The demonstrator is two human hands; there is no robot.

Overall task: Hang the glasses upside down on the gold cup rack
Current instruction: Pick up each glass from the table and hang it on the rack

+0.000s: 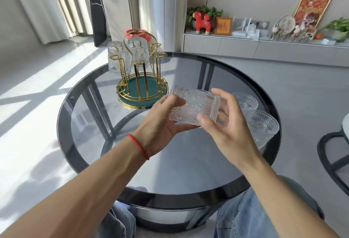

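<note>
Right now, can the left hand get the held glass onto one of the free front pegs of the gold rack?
Probably yes. The left hand and right hand hold the glass just in front of the gold rack. The front-right pegs are bare, with nothing between. The hung glasses sit at the back and left.

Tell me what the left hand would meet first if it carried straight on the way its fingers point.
The left hand points up and right, and its fingers already touch the held glass. Past that, the right hand grips the same glass on its far side, so likely its fingers come next, though depth is unclear.
</note>
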